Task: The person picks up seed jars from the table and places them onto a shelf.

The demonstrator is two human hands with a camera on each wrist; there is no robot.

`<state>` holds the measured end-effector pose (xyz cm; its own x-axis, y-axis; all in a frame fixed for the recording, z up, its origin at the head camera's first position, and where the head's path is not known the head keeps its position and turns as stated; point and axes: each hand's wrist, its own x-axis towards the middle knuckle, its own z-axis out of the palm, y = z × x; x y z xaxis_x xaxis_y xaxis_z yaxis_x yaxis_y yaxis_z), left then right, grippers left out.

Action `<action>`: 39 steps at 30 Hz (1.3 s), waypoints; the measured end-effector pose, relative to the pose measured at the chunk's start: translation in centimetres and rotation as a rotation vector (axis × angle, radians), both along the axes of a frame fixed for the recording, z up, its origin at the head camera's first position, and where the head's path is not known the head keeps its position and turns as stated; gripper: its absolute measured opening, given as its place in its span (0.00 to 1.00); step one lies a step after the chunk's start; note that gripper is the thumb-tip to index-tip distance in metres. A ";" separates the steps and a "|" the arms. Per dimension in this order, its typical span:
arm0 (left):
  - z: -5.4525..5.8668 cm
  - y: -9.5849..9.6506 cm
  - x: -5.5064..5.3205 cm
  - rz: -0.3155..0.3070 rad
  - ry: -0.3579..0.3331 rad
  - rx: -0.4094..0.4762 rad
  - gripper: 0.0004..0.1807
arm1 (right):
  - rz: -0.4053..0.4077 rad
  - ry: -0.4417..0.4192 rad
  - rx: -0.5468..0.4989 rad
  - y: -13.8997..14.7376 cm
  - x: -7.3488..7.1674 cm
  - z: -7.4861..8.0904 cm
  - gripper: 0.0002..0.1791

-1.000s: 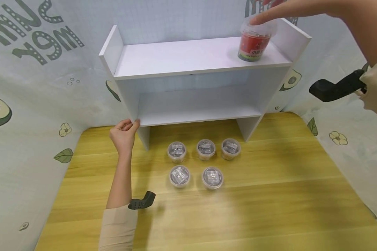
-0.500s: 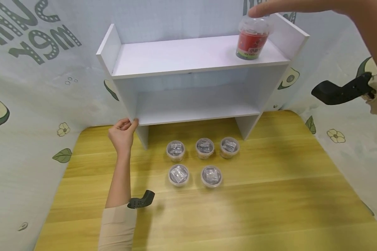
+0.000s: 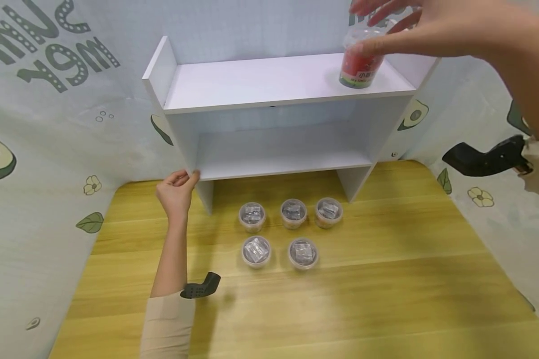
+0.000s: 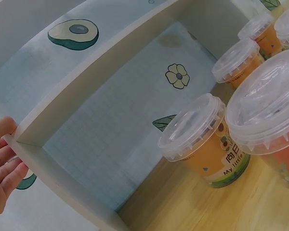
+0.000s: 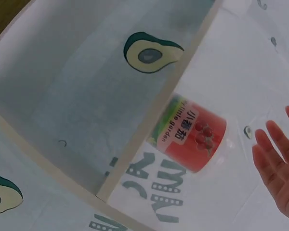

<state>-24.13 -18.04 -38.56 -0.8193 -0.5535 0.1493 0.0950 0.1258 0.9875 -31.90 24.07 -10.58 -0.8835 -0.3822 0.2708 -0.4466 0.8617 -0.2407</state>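
Observation:
A white shelf unit (image 3: 233,85) stands on the wooden table. My left hand (image 3: 175,192) pinches its left side board near the lower shelf; the left wrist view shows the thumb and fingers on opposite sides of the board. On the upper shelf, near the right end, stands a red cup (image 3: 357,70) with a clear domed lid, upright. My right hand (image 3: 444,32) hovers by that cup with fingers spread. In the right wrist view a gap separates the fingertips from the red cup (image 5: 197,134), so this hand holds nothing.
Several lidded cups stand on the table before the shelf, including an orange-labelled cup (image 4: 207,144) and a front-row cup (image 3: 303,253). A printed cloth backdrop (image 3: 49,149) closes off the back and sides.
My right hand was above the cup's lid; now it is lower in view and to the right, fingers spread. The red cup stays on the upper shelf. My left hand has not moved.

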 end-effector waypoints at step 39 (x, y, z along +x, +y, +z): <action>-0.1 0.4 0.1 -0.027 0.011 0.028 0.19 | 0.363 -0.193 -0.034 -6.7 11.4 -8.0 0.30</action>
<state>-24.07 -17.60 -38.64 -0.8324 -0.5353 0.1433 0.1091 0.0952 0.9895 -20.48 17.37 -18.53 -0.7287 -0.6722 0.1307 -0.6639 0.6467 -0.3754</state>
